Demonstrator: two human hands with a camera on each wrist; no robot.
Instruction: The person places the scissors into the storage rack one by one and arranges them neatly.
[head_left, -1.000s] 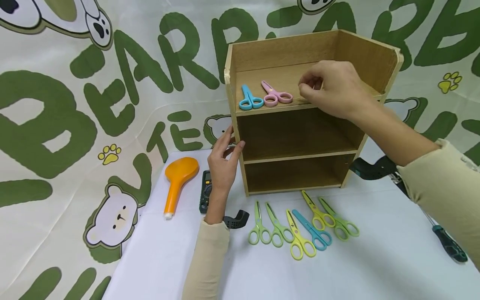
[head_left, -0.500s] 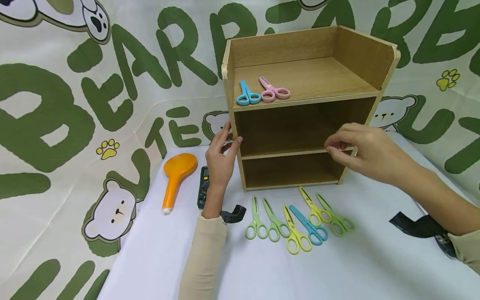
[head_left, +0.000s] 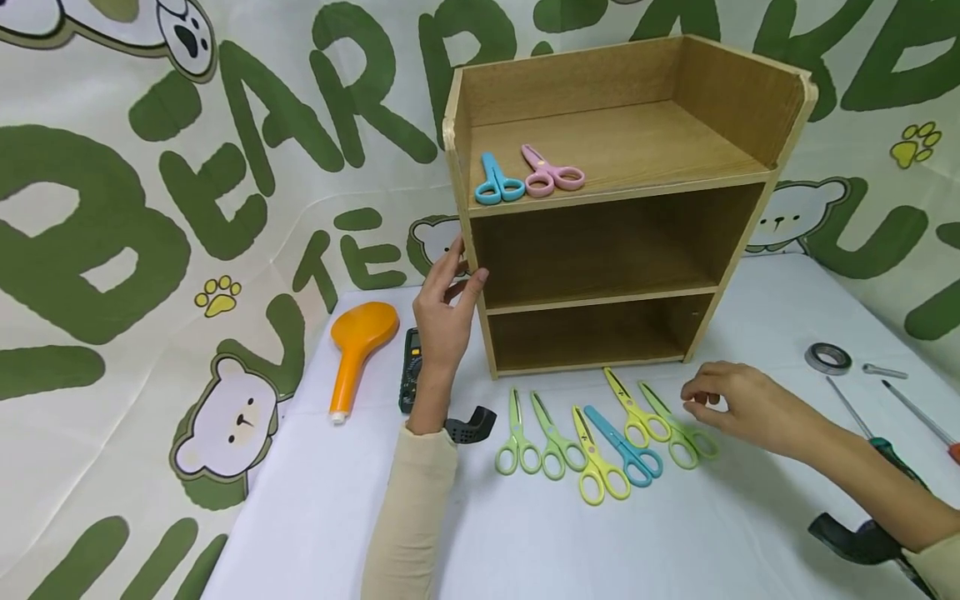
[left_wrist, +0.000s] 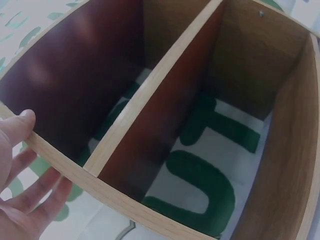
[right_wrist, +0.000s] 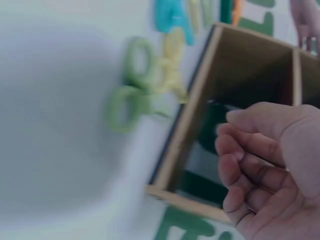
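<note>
A wooden three-tier shelf (head_left: 622, 142) stands at the back of the white table. Blue scissors (head_left: 493, 182) and pink scissors (head_left: 551, 174) lie on its top tier. Several green, yellow and blue scissors lie in a row in front of it. My left hand (head_left: 448, 292) rests with straight fingers on the shelf's left side panel (left_wrist: 65, 167), thumb on the front edge. My right hand (head_left: 723, 402) hovers just right of the rightmost green scissors (head_left: 684, 435), fingers loosely curled and holding nothing. In the blurred right wrist view, the green scissors (right_wrist: 131, 90) lie beside the shelf (right_wrist: 185, 125).
An orange handled object (head_left: 360, 342), a dark meter (head_left: 409, 379) and a black clip (head_left: 471, 425) lie left of the shelf. At the right are a tape roll (head_left: 828, 358), a small wrench (head_left: 885, 371) and two screwdrivers (head_left: 873, 433).
My right hand came down from the top tier, past the middle tier, to the table beside the rightmost green scissors. The left hand stayed on the shelf's side.
</note>
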